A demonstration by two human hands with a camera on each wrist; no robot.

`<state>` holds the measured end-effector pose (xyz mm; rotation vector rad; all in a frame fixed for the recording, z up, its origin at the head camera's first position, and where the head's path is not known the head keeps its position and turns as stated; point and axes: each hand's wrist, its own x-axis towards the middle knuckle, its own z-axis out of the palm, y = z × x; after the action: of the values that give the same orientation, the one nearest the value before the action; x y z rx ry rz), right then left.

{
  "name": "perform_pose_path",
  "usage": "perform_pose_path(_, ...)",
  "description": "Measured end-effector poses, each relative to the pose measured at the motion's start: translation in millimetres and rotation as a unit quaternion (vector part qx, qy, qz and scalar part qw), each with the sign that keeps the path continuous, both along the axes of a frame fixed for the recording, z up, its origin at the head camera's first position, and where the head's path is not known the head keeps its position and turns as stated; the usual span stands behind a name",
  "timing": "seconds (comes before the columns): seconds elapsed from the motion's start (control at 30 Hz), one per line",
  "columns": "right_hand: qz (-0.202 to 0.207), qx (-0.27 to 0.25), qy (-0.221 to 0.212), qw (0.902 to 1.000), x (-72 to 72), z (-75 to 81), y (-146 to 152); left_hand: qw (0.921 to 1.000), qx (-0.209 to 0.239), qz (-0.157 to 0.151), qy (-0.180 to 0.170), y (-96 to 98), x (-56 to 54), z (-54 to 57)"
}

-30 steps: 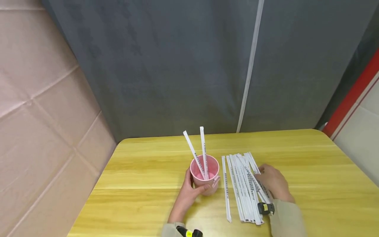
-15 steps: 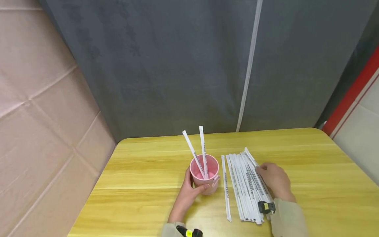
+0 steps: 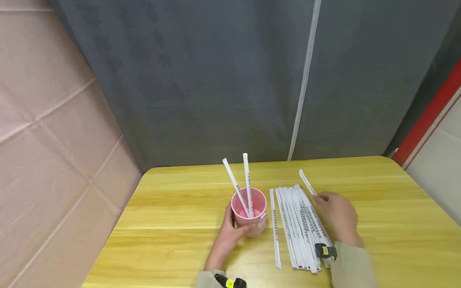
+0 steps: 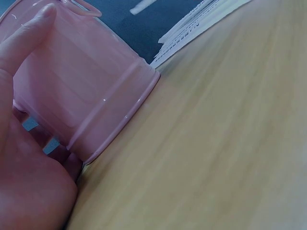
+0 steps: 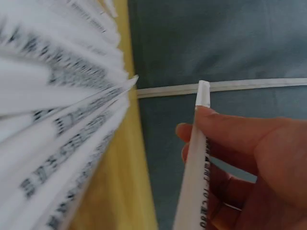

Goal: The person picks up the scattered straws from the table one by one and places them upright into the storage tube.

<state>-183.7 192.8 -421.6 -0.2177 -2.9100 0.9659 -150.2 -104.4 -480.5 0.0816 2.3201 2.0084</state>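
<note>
My left hand [image 3: 229,237] holds a pink cup [image 3: 257,200] around its side, with the thumb across the front in the left wrist view. Two paper-wrapped straws [image 3: 233,182] stand tilted inside the cup [image 4: 81,72]. To the cup's right lies a pile of wrapped straws [image 3: 293,228], side by side on the table. Over the pile's right edge, my right hand [image 3: 338,216] pinches one wrapped straw [image 5: 192,182] between thumb and fingers. The far end of that straw [image 3: 306,180] points up and left, beyond the pile.
A single wrapped straw [image 3: 275,232] lies apart between cup and pile. The yellow wooden table [image 3: 173,208] ends at a grey curtain [image 3: 216,88] behind. A pale padded wall [image 3: 57,140] borders the left side, and a red strip [image 3: 428,116] runs at the right.
My right hand has drawn one straw off the right side of the pile, lifting it and shifting it slightly up and away. My left hand and the cup have stayed in place.
</note>
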Motion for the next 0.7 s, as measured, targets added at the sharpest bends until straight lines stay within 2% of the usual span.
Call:
perform_pose_path(0.13, -0.002, 0.001, 0.045, 0.999, 0.2, 11.8, -3.9, 1.0, 0.003, -0.001, 0.004, -0.4, 0.4, -0.3)
perform_pose_path(0.33, -0.013, -0.048, 0.122, 0.9913, 4.8, 35.0, -22.5, 1.0, 0.001, -0.002, 0.003, -0.3, 0.2, -0.2)
perform_pose_path(0.43, -0.02, -0.083, 0.177, 0.9806, 8.1, 46.2, -40.6, 1.0, 0.002, -0.004, 0.003, 0.1, 0.6, 1.4)
perform_pose_path(0.63, 0.003, -0.171, 0.25, 0.9531, 19.1, 61.9, -75.1, 0.9998, 0.013, -0.012, -0.007, 2.6, 10.2, 25.6)
perform_pose_path(0.7, 0.013, -0.194, 0.268, 0.9436, 23.2, 67.0, -81.5, 0.9998, 0.012, -0.012, -0.008, 2.8, 11.7, 29.4)
